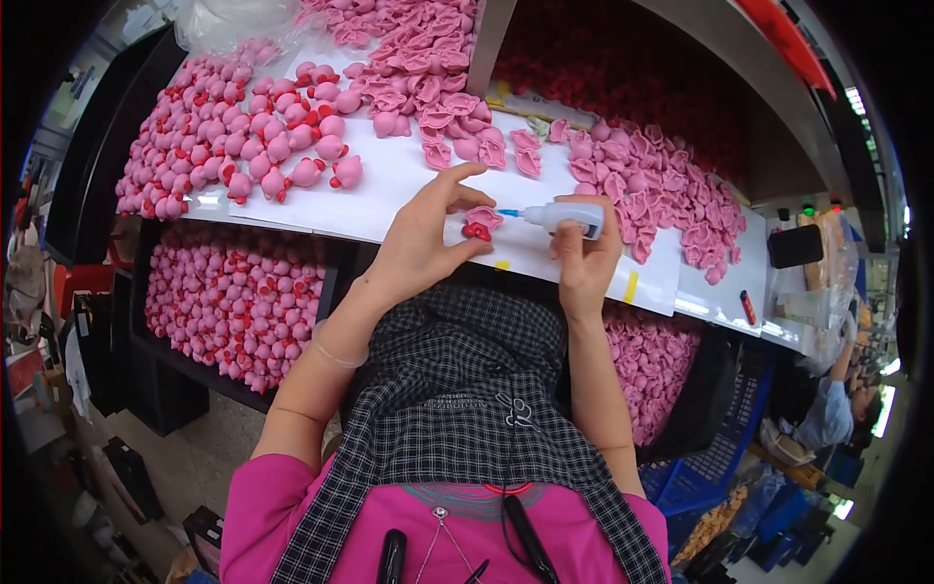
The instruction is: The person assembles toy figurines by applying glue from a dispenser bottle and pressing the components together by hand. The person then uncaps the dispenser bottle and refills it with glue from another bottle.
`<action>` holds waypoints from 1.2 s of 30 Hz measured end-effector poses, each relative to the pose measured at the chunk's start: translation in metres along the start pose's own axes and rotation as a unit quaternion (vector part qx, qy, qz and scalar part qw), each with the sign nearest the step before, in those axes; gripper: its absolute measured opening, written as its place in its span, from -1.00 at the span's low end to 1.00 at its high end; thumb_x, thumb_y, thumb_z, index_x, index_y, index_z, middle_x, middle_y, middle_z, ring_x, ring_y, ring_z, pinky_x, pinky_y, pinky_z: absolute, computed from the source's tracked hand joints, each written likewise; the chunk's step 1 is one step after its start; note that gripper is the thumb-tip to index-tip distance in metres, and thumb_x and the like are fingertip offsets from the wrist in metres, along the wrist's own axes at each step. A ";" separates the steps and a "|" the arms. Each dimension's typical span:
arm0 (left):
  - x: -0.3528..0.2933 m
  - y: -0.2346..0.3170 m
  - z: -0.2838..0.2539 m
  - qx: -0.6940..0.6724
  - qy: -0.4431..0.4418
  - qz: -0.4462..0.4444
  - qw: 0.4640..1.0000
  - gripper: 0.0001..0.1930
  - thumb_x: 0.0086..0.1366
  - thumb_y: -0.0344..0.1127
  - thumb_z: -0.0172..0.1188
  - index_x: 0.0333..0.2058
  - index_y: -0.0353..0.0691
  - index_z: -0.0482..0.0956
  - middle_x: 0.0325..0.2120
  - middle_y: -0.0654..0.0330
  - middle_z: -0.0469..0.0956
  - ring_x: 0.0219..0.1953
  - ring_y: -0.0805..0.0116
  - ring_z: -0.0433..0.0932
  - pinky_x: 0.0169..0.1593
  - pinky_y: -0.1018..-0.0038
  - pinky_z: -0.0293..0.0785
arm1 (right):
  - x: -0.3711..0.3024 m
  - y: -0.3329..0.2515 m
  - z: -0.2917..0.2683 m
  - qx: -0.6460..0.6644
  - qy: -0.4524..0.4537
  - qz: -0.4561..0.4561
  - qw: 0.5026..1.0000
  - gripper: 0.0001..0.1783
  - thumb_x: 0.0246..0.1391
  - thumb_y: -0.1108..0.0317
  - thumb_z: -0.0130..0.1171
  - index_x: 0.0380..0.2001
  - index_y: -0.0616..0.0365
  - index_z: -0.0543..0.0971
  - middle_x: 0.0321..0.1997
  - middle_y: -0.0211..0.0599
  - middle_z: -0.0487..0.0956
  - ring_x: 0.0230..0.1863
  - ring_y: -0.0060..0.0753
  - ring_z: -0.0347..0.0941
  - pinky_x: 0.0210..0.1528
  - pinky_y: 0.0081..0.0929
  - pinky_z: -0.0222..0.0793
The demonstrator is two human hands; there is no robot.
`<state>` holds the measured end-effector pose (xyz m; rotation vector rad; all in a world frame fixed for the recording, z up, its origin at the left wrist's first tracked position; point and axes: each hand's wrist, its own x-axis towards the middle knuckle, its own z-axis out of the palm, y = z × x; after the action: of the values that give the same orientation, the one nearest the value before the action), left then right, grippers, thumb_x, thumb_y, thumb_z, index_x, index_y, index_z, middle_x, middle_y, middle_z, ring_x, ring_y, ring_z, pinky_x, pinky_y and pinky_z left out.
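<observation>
Apron (457, 389): mine.
Left fingers (457, 248): pinching piece (479, 224).
Right fingers (574, 238): clenched on glue bottle (569, 216).
Done: left pile (243, 136).
Left: shells (652, 195).

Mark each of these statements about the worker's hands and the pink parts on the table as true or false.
1. The right hand holds a small white glue bottle with a blue nozzle. True.
2. The left hand rests empty on the white table. False: its fingers hold a pink shell piece with a red part.
3. The nozzle points toward the piece in the left hand. True.
4. Assembled pink figures lie to the person's right. False: they lie on the left; open pink shells lie on the right.
5. The bins under the table hold blue parts. False: they hold pink and red figures.
</observation>
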<state>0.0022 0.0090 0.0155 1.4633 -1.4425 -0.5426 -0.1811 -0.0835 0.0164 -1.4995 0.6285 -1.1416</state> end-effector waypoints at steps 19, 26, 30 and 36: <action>0.003 -0.003 0.005 -0.041 0.014 -0.041 0.998 -0.16 -0.08 -0.43 0.54 0.18 -0.21 0.26 -0.20 0.11 0.67 -0.08 0.14 0.65 0.04 0.31 0.53 | -0.002 0.001 0.007 -0.094 -0.052 0.014 0.994 -0.76 0.19 0.27 0.31 -0.25 0.17 0.49 -0.37 -0.53 0.49 -0.37 -0.75 0.33 -0.33 -0.75 0.23; 0.003 -0.002 0.003 -0.042 0.012 -0.042 0.998 -0.17 -0.08 -0.45 0.54 0.17 -0.22 0.27 -0.21 0.11 0.67 -0.08 0.14 0.65 0.04 0.31 0.54 | -0.002 0.002 0.010 -0.091 -0.058 0.010 0.994 -0.76 0.19 0.27 0.31 -0.25 0.18 0.50 -0.37 -0.52 0.50 -0.36 -0.74 0.33 -0.32 -0.74 0.25; 0.002 -0.002 0.003 -0.040 0.013 -0.043 0.998 -0.17 -0.07 -0.44 0.54 0.18 -0.22 0.27 -0.21 0.12 0.67 -0.09 0.15 0.65 0.04 0.31 0.53 | 0.000 0.002 0.012 -0.094 -0.064 0.005 0.993 -0.74 0.19 0.27 0.32 -0.23 0.19 0.50 -0.36 -0.52 0.50 -0.34 -0.72 0.34 -0.30 -0.73 0.27; 0.003 -0.003 0.005 -0.036 0.013 -0.043 0.998 -0.17 -0.07 -0.42 0.54 0.18 -0.20 0.26 -0.21 0.15 0.67 -0.08 0.17 0.65 0.02 0.33 0.52 | 0.001 0.004 0.009 -0.110 -0.066 -0.013 0.992 -0.74 0.18 0.34 0.33 -0.21 0.27 0.49 -0.33 -0.35 0.58 -0.28 -0.61 0.51 -0.27 -0.63 0.46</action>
<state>0.0003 0.0044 0.0119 1.4758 -1.3312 -0.6204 -0.1720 -0.0812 0.0138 -1.7615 0.6609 -1.0074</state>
